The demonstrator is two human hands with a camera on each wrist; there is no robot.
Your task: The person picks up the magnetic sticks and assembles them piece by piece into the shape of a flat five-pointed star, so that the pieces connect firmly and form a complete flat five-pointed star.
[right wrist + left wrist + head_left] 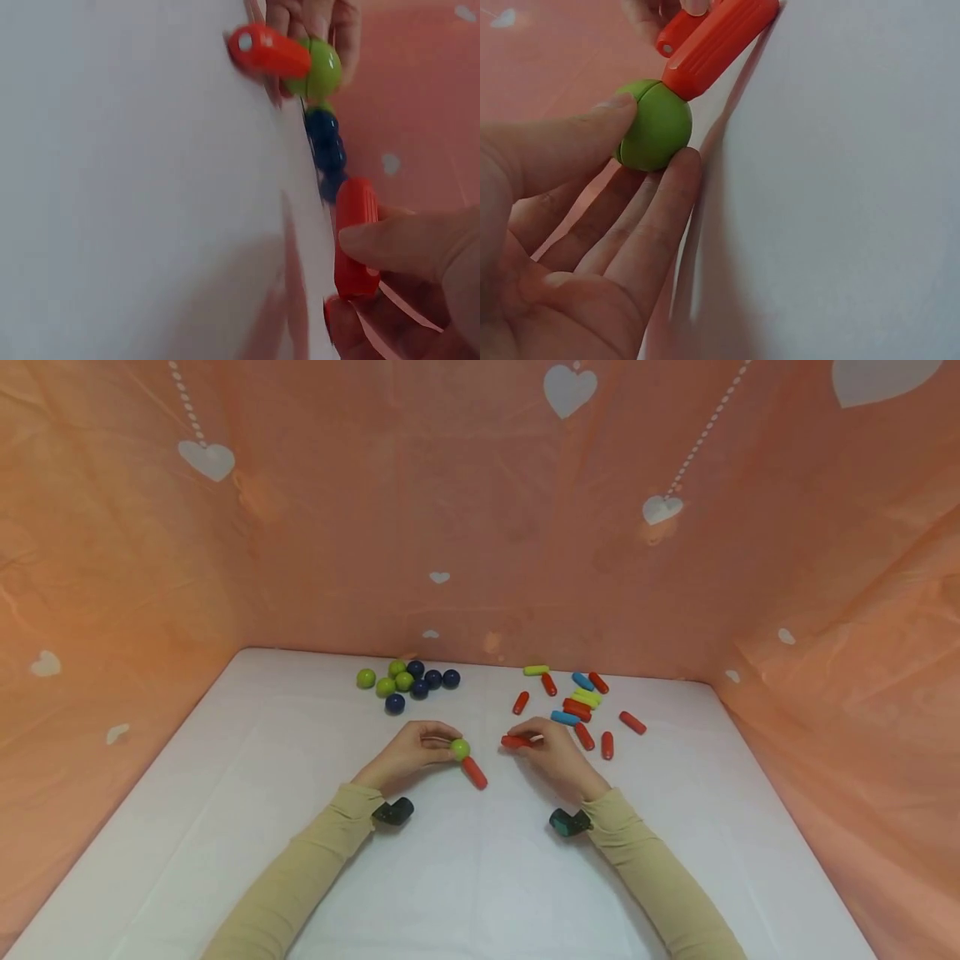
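My left hand (415, 747) pinches a green ball (657, 126) between thumb and fingertips. A red rod (718, 46) with grooved sides is joined end-on to that ball and points toward the front right in the head view. My right hand (553, 750) holds a second red rod (355, 238) between thumb and fingers, a short way right of the ball. In the right wrist view this rod's free end points toward the left hand. A gap separates the held rod from the ball in the head view.
Behind the left hand lies a group of green balls (386, 687) and dark blue balls (395, 703). Red rods (607, 745), blue rods (566, 717) and yellow-green rods (536, 670) are scattered behind and right of the right hand. An orange curtain (480, 527) surrounds the white table (480, 877).
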